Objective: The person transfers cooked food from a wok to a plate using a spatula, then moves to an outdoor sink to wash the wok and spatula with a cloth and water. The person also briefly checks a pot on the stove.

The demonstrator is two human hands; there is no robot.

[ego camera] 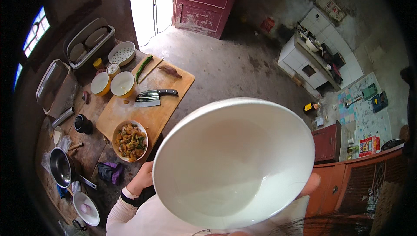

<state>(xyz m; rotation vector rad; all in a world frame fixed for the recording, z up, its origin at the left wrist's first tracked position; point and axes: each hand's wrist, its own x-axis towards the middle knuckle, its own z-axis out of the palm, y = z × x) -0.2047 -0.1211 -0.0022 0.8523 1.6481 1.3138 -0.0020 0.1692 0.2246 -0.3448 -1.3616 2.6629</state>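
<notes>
A large white bowl [228, 161] is raised close to the camera, its hollow inside facing me and tilted. My left hand [142, 178] is at the bowl's left side, its fingers hidden behind the rim. At the lower right edge, fingers of my right hand [309, 185] show, with the rest behind the bowl. To the left, a bowl of chopped, sauced food [130, 141] stands at the corner of a wooden cutting board [172, 70]. On the board lie a cleaver [153, 97], a green chili pepper [144, 68], a chopstick [151, 70] and a purple sweet potato [170, 71].
The wooden table [94, 144] also bears yellow-sided bowls [122, 84], a frying pan [62, 167], a white dish [85, 208] and plastic tubs [58, 89]. A tiled stove [303, 63] stands across the room, an orange cabinet [329, 184] at the right. A red door [205, 4] stands ajar.
</notes>
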